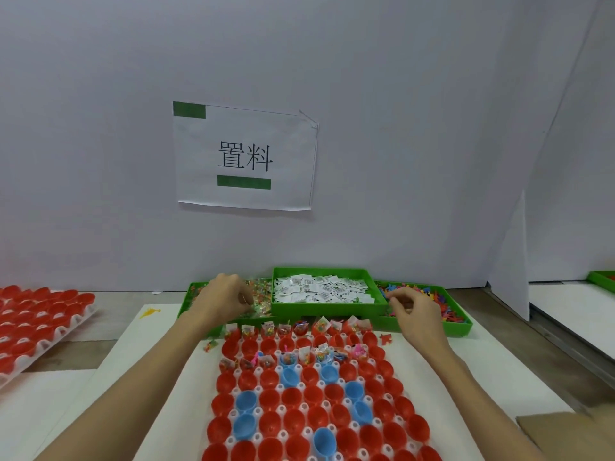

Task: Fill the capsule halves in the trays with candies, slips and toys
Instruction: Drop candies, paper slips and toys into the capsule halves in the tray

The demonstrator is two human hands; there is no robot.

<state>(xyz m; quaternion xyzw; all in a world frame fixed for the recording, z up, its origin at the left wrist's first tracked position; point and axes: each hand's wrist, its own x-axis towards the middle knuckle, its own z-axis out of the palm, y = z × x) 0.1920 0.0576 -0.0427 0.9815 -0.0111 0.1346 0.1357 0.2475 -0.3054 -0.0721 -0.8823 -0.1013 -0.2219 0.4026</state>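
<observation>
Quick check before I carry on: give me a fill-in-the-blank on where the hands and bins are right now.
1. The left hand reaches into the green bin holding ____.
2. The middle bin holds white paper ____.
3. The right hand is over the bin of colourful ____.
4. Most capsule halves in the tray are red; the others are ____.

Missing words: candies; slips; toys; blue

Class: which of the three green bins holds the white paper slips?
The middle bin, between the hands; the left bin holds candy packets, the right bin coloured toys.
</observation>
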